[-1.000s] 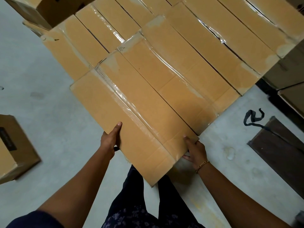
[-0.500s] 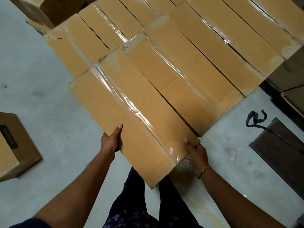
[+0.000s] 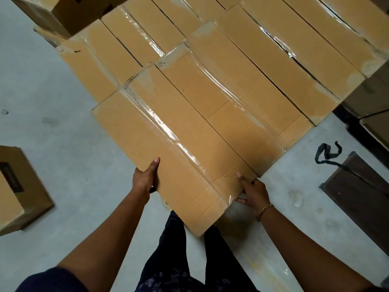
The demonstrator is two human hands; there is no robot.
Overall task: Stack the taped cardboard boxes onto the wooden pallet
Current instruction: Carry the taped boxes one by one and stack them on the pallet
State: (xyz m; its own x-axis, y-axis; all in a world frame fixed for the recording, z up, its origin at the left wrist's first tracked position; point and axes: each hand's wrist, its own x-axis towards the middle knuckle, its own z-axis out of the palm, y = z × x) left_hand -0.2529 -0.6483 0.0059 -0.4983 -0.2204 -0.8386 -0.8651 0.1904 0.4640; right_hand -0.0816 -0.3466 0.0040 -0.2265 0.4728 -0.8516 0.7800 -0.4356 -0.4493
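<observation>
A long taped cardboard box (image 3: 160, 148) lies nearest me, its near end sticking out past the row. My left hand (image 3: 145, 179) grips its left edge, thumb on top and fingers underneath. My right hand (image 3: 253, 193) holds its near right corner, fingers curled at the end face. Several more taped boxes (image 3: 263, 66) lie side by side beyond it, filling the upper view. The wooden pallet beneath them is hidden.
A brown box (image 3: 19, 190) stands on the grey floor at left, another (image 3: 69, 11) at the top left. Dark cartons (image 3: 370, 106) sit at right. A black strap (image 3: 327, 153) and a dark board (image 3: 362, 192) lie on the floor at right.
The near box has slid slightly further in beside its neighbour; both hands stay on it and the view has shifted a little to the right.
</observation>
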